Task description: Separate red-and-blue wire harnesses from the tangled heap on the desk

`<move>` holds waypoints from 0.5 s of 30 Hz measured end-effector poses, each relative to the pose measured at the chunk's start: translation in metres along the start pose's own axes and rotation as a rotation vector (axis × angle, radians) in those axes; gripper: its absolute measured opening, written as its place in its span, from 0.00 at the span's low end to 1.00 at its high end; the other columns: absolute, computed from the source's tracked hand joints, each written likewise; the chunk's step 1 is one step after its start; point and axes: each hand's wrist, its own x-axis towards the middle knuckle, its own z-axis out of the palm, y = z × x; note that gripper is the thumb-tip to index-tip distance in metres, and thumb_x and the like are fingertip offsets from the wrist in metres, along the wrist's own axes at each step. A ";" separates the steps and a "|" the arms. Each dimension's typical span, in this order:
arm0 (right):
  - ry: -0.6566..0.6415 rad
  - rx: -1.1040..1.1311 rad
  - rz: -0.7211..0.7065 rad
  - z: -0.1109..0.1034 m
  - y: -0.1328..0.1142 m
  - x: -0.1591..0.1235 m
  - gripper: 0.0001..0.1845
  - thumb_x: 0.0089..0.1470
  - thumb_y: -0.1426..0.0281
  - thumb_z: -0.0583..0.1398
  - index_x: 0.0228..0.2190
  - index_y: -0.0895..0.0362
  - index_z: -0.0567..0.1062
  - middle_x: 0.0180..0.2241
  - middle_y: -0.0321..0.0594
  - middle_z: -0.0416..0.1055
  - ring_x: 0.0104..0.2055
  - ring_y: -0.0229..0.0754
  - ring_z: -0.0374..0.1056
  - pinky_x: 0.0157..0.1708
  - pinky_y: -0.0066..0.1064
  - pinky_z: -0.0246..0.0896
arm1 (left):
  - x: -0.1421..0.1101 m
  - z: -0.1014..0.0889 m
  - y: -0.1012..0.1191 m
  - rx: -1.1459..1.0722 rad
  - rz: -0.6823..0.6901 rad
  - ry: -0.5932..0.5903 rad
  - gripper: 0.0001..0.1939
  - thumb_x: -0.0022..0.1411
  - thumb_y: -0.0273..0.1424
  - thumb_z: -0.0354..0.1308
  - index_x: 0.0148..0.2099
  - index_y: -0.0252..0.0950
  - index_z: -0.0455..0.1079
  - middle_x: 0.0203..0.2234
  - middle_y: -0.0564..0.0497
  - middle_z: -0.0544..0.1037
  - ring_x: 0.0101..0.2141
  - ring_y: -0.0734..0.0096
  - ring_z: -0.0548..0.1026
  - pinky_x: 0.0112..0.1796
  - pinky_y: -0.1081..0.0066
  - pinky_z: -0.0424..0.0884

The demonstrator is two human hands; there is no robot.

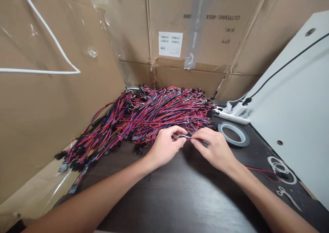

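Pinching the wires [185, 136] with left hand [166, 144] and right hand [215, 146], fingers narrowed, I am apparently arranging them; the next move likely needs steady tension

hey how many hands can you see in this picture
2: the left hand and, beside it, the right hand, both with fingers around thin wires in front of the wire pile. No other hand shows.

The long, thin red, blue and black wires [164, 111] are sheathed in smooth plastic, the flat dark-brown worktop [167, 198] shows a satin wood-look finish, the flat-sided brown box [169, 15] is matt cardboard, and the transparent film [91, 51] glossy, wrinkled plastic.
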 end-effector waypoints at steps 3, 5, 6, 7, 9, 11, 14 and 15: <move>-0.007 0.044 0.035 -0.001 -0.002 0.002 0.09 0.55 0.75 0.57 0.26 0.57 0.75 0.28 0.39 0.75 0.31 0.41 0.69 0.34 0.33 0.63 | 0.001 0.000 0.000 -0.052 -0.067 -0.049 0.06 0.55 0.27 0.56 0.36 0.32 0.71 0.20 0.55 0.72 0.18 0.78 0.68 0.20 0.76 0.66; -0.011 0.073 0.066 -0.001 -0.002 0.002 0.08 0.55 0.76 0.57 0.26 0.57 0.75 0.28 0.38 0.75 0.31 0.40 0.69 0.33 0.33 0.63 | 0.002 0.001 -0.003 -0.080 -0.097 -0.058 0.06 0.55 0.27 0.56 0.36 0.31 0.71 0.18 0.55 0.72 0.17 0.78 0.68 0.20 0.76 0.67; -0.015 0.084 0.076 -0.001 -0.001 0.003 0.08 0.55 0.76 0.57 0.26 0.57 0.75 0.28 0.38 0.75 0.31 0.40 0.69 0.34 0.33 0.63 | 0.003 0.001 -0.004 -0.083 -0.109 -0.059 0.07 0.55 0.27 0.56 0.37 0.31 0.71 0.18 0.55 0.72 0.17 0.77 0.68 0.20 0.76 0.67; -0.020 0.088 0.083 -0.001 -0.001 0.003 0.08 0.55 0.76 0.57 0.26 0.57 0.75 0.28 0.39 0.75 0.31 0.41 0.69 0.34 0.33 0.63 | 0.003 0.001 -0.005 -0.079 -0.117 -0.061 0.07 0.55 0.27 0.56 0.36 0.31 0.71 0.18 0.54 0.72 0.18 0.77 0.69 0.21 0.75 0.67; -0.032 0.069 0.088 0.000 0.002 0.003 0.08 0.55 0.76 0.57 0.27 0.57 0.75 0.29 0.39 0.75 0.33 0.41 0.69 0.35 0.33 0.63 | 0.004 0.001 -0.007 -0.061 -0.123 -0.067 0.07 0.54 0.26 0.55 0.36 0.30 0.72 0.18 0.54 0.72 0.18 0.77 0.69 0.21 0.76 0.67; -0.044 0.035 0.089 0.000 0.006 0.003 0.08 0.55 0.76 0.57 0.27 0.57 0.76 0.31 0.40 0.75 0.34 0.42 0.69 0.37 0.34 0.63 | 0.005 0.001 -0.008 -0.067 -0.124 -0.074 0.06 0.54 0.25 0.55 0.35 0.30 0.72 0.18 0.54 0.72 0.18 0.77 0.68 0.20 0.76 0.66; -0.076 -0.008 0.122 -0.001 0.015 0.003 0.09 0.55 0.74 0.57 0.27 0.57 0.77 0.31 0.41 0.76 0.34 0.43 0.70 0.37 0.34 0.63 | 0.007 -0.001 -0.005 -0.130 -0.159 -0.073 0.05 0.54 0.25 0.54 0.32 0.29 0.71 0.19 0.52 0.73 0.17 0.78 0.68 0.20 0.76 0.65; -0.086 -0.020 0.143 -0.002 0.018 0.003 0.09 0.55 0.73 0.57 0.27 0.56 0.77 0.31 0.41 0.76 0.34 0.43 0.70 0.37 0.34 0.63 | 0.008 -0.003 -0.003 -0.152 -0.177 -0.071 0.05 0.53 0.24 0.54 0.31 0.29 0.71 0.20 0.52 0.73 0.17 0.78 0.68 0.19 0.77 0.65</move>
